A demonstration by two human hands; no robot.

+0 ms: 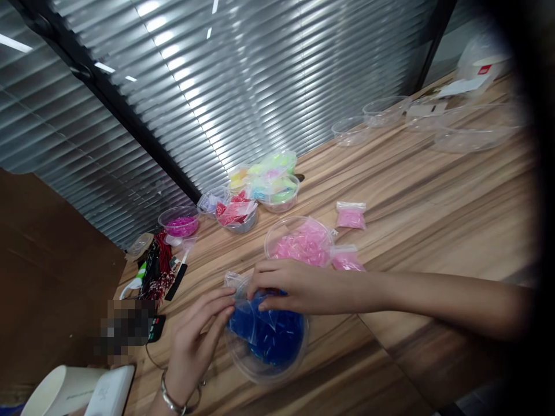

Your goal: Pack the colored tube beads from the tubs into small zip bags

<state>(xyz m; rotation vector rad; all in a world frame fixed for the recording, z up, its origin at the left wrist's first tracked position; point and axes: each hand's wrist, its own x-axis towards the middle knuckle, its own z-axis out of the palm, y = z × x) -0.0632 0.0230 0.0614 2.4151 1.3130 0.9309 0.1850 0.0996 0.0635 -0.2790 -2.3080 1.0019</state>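
A round clear plastic bowl (266, 375) of small, shiny blue pieces (280, 341) stands in front of me. Over its far left part lies a small clear plastic bag (243, 320), with blue showing in or through it. My left hand (202, 326), a silver bangle at its wrist, pinches the bag's edge at the bowl's left rim. From the right, my right hand (295, 286) reaches across the bowl, its fingers curled on the bag near the top. Its fingertips partly hide what they grip. Just beyond it is a clear bowl of pink pieces (299, 245).
Two pink-filled bags (351, 215) lie beyond my right arm. Bowls with red packets (236, 211), pastel packets (277, 190) and magenta pieces (180, 225) line the back. Dark and red cords (158, 266) lie left; a paper cup (65, 393) is near left. Clear tubs (472, 130) stand far right.
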